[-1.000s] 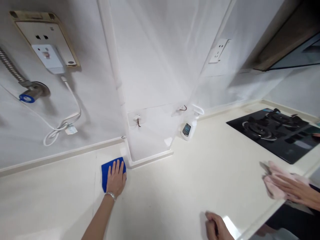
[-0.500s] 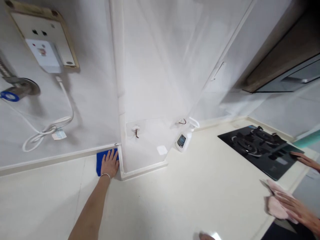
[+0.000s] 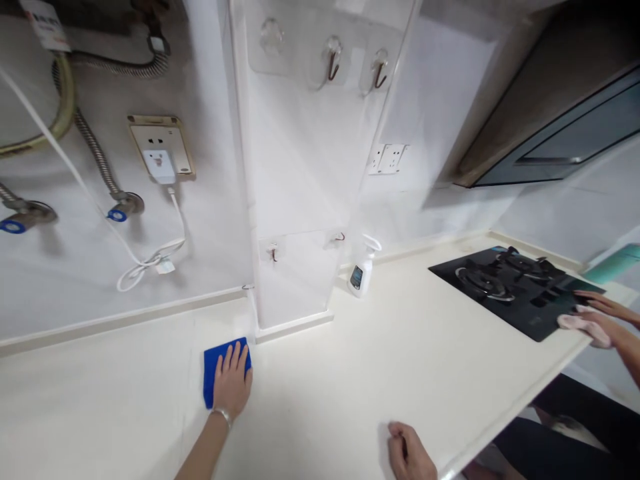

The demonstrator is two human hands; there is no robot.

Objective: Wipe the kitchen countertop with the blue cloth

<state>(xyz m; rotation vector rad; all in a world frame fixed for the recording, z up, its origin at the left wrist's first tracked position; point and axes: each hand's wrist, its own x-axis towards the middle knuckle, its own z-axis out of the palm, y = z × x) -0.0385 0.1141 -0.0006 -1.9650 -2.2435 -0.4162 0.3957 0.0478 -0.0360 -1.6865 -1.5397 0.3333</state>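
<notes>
My left hand [image 3: 234, 387] lies flat on a folded blue cloth [image 3: 211, 373], fingers stretched over it and pressing it to the white countertop [image 3: 310, 387]. A bracelet circles that wrist. The cloth sits just in front of the boxed wall column, a little apart from its base. My right hand [image 3: 411, 452] rests at the front edge of the counter in a loose fist, with nothing visible in it. Nearer the back, right of the column, a white spray bottle [image 3: 361, 275] stands upright.
A black gas hob [image 3: 525, 320] is set into the counter at right. Another person's hands [image 3: 600, 320] are there with a pink cloth [image 3: 575, 323]. A range hood [image 3: 540, 120] hangs above. On the left wall are a socket with plug [image 3: 161, 167], a looped cable and valves.
My left hand has drawn the blue cloth back from the wall corner towards me. More of my right hand shows. The other person's pink cloth has moved up to the hob's edge.
</notes>
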